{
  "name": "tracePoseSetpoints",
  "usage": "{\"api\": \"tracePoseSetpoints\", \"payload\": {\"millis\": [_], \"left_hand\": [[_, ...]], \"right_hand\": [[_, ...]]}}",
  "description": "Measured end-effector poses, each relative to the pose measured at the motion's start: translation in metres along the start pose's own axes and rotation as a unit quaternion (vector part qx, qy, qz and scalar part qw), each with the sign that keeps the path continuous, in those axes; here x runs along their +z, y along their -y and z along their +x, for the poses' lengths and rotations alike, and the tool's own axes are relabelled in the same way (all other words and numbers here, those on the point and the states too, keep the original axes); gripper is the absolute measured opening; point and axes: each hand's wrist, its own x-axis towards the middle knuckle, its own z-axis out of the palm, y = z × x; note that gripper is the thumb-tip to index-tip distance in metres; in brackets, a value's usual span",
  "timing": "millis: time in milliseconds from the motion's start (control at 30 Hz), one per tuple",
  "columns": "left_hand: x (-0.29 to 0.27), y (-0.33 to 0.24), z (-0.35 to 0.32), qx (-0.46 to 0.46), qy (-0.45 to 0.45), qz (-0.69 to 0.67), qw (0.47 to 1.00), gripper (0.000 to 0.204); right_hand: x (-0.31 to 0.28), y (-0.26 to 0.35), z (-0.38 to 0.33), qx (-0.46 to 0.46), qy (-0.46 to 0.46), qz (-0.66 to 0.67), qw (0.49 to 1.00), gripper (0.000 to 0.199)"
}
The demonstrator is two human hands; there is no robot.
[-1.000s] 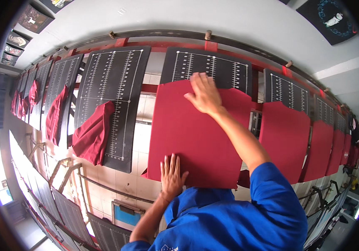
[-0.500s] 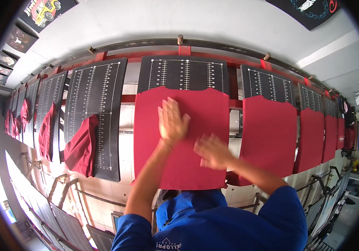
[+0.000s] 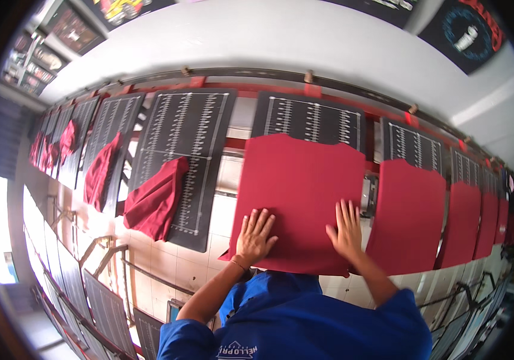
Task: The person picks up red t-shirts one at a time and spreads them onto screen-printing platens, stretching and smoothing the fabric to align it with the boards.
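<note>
In front of me a dark red fabric panel [image 3: 299,186] is spread over a black board [image 3: 314,114] marked with white scale lines; the board's upper part shows above the cloth. My left hand [image 3: 256,235] lies flat on the panel's lower left, fingers spread. Near its lower right edge, my right hand [image 3: 347,229] rests on the same cloth, fingers stretched out. Neither hand grips anything. On the board to the left [image 3: 179,132] lies a crumpled, folded red cloth [image 3: 160,198]. A second smooth red panel [image 3: 407,216] covers the board to the right.
More boards with red cloth run in a row to both sides, bunched at left [image 3: 102,171] and spread flat at right [image 3: 464,222]. A dark metal rail [image 3: 251,73] passes behind them along a white wall. Metal frames [image 3: 104,246] stand below at the left.
My hands have moved down and apart, from the panel's middle to its lower left and lower right. The view has turned, so the boards appear farther right.
</note>
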Motion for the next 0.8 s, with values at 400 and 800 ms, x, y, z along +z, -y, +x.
{"api": "tracePoseSetpoints", "payload": {"millis": [400,800], "left_hand": [[-0.120,0.275,-0.095,-0.158,-0.294,-0.062,0.941,0.042],[-0.166,0.508,-0.223,-0.222,-0.193,-0.273,0.916,0.044]], "right_hand": [[0.106,0.290,0.027,0.061,0.008,-0.027,0.998,0.074],[0.163,0.517,0.198,0.348,-0.028,0.168,0.922,0.048]]}}
